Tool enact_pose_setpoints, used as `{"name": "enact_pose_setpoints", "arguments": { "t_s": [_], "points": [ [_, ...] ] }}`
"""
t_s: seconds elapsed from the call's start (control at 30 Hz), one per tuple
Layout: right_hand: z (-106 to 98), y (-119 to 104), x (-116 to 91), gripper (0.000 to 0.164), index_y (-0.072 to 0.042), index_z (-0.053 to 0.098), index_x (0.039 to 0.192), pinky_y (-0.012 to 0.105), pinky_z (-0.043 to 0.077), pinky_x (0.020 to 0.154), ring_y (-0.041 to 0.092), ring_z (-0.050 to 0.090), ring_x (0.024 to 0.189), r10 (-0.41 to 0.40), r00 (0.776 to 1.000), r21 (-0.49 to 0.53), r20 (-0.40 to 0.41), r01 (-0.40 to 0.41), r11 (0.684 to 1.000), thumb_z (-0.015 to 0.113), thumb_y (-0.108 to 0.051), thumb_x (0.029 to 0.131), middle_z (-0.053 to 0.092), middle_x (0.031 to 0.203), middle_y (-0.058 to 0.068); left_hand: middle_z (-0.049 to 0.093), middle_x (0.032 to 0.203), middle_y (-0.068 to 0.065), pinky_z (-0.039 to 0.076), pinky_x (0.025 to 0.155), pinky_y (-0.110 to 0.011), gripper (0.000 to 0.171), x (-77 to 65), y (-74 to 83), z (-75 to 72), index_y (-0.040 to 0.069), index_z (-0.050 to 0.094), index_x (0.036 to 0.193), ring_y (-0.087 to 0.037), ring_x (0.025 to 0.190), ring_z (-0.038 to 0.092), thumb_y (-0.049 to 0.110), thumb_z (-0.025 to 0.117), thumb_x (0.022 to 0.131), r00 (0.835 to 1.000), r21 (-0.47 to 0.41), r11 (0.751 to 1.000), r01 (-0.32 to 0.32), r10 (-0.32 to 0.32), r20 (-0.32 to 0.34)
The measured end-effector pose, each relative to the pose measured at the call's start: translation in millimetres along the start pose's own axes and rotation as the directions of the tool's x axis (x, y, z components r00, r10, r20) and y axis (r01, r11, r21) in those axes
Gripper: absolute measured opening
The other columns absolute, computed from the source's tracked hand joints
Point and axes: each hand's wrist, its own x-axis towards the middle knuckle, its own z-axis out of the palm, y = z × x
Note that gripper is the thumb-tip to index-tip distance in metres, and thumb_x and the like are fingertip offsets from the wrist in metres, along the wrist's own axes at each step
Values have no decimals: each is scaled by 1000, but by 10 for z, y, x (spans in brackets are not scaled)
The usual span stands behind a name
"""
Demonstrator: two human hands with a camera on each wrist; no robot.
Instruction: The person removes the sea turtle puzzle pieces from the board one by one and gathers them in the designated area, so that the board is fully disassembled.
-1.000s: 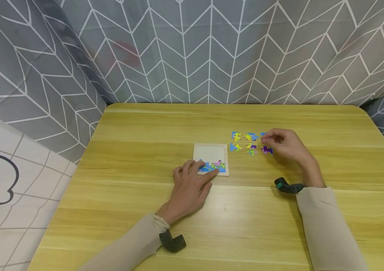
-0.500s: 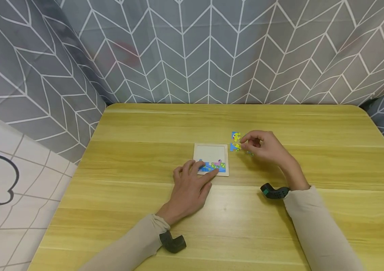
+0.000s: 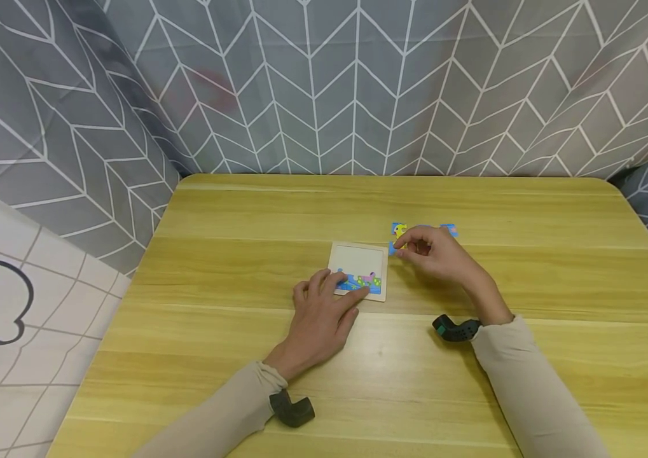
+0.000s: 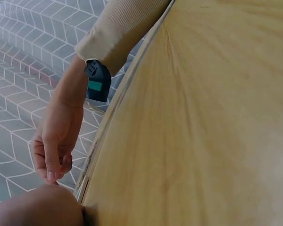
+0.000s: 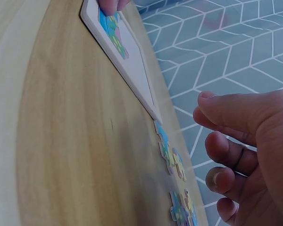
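Two beige sleeves (image 3: pixel 535 388) entered from the bottom of the head frame, the cloth finely ribbed in the left wrist view. Square, pale, thin-rimmed puzzle tray (image 3: pixel 360 256) lay just right of frame centre on a glossy, yellow-grained table (image 3: pixel 381 369). Along its lower edge sat interlocked fitted pieces (image 3: pixel 375 283), smooth, blue with pink and green. Left hand (image 3: pixel 320 318): fingers spread, tips resting on the tray's lower part, covering some of the picture. Right hand (image 3: pixel 438 254): hovered right of the tray over knob-edged loose pieces (image 3: pixel 399 229), fingers bent, thumb near the index tip; nothing seen between them in the right wrist view. That palm hid several pieces; count not possible. One blue corner (image 3: pixel 449 229) showed beyond the knuckles. Left wrist view: tray out of sight, near hand a cut-off, rounded blur at lower left. Grey curtain (image 3: pixel 335 83), white chevron lines, filled the upper frame, softly creased.
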Motion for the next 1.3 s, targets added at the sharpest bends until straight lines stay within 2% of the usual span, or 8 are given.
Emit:
{"name": "enact_pose_setpoints", "arguments": {
  "t_s": [0.27,0.6,1.03,1.3],
  "points": [
    [4,9,-4,6,-8,77,97,23,39,61,14,46,67,2,1000,0,1,-2,1000,72,-9,93,59,78,6,57,136,-5,29,99,-57,27,11,3,2,35,72,125,-34,136,42,29,57,103,999,-9,1000,4,-4,-42],
    [5,30,-4,7,-8,76,99,24,39,61,15,47,67,6,1000,2,21,-6,1000,71,-9,94,60,78,6,64,122,-1,34,93,-51,18,27,12,-35,37,78,109,-29,121,51,28,68,97,991,6,1000,16,-15,-130],
    [20,37,-10,6,-9,76,98,23,39,60,13,47,66,5,1000,5,17,-5,1000,72,-11,94,60,78,5,65,119,2,31,93,-52,18,33,3,-16,38,80,107,-25,117,51,29,70,96,988,4,999,33,-32,-152],
    [23,33,-8,8,-8,76,100,23,38,60,13,46,66,-12,1000,-7,14,13,1000,72,-10,93,61,79,5,65,124,-2,28,95,-55,24,27,1,-15,35,79,115,-29,121,50,24,66,98,989,-15,999,30,-32,-141]
  ]
}}
